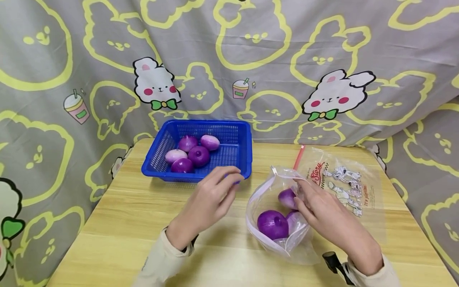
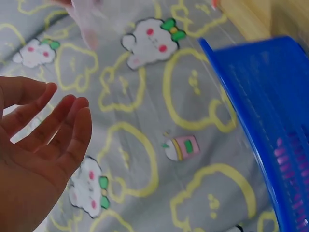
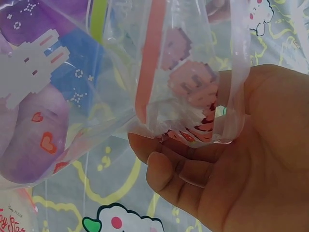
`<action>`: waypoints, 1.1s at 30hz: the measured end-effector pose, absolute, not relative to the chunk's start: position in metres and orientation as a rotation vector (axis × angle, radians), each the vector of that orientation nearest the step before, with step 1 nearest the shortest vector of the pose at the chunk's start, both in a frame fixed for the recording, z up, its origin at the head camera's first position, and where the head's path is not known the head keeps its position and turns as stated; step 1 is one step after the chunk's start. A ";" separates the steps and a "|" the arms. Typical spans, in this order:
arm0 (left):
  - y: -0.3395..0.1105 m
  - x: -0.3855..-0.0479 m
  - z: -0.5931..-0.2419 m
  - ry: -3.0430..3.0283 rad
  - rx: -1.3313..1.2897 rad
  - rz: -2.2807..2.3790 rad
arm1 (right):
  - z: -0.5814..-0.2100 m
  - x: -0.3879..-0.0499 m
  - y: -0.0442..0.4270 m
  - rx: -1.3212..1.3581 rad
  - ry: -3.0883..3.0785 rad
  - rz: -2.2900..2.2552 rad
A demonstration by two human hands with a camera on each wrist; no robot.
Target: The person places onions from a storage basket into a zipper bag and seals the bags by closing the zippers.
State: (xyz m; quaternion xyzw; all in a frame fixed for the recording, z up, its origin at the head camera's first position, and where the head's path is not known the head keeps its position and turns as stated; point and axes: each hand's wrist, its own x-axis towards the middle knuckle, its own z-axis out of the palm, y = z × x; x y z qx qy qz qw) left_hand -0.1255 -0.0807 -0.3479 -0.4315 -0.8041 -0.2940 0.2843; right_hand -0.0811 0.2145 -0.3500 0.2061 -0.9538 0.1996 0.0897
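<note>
A clear zip bag (image 1: 252, 207) stands with its mouth spread, purple onions (image 1: 273, 225) inside it. My right hand (image 1: 331, 213) grips the bag's right edge; the right wrist view shows the fingers (image 3: 193, 169) curled at the plastic, which carries printed pictures. Between the bag and the blue basket (image 1: 150, 169), my left hand (image 1: 211, 197) hovers over the table with loosely bent fingers and nothing held. Several purple onions (image 1: 199, 156) lie in the basket's left half. In the left wrist view the basket's blue side (image 2: 260, 72) is right of the left hand (image 2: 43, 150).
A second clear bag (image 1: 369, 175) with printed cartoon figures and a red slider strip (image 1: 299, 157) lies flat behind the right hand. The wooden table (image 1: 118, 235) ends at a patterned curtain (image 1: 222, 36) at the back.
</note>
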 end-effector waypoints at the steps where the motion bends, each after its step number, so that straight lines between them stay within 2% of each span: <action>1: -0.084 -0.128 -0.348 -2.168 -1.135 -0.790 | -0.350 -0.081 0.214 0.613 -2.839 0.592; 22: -0.135 -0.153 -0.373 -2.361 -0.820 -0.751 | -0.351 -0.081 0.215 0.601 -2.860 0.581; 33: -0.155 -0.164 -0.381 -2.412 -0.756 -0.682 | -0.350 -0.081 0.214 0.610 -2.875 0.577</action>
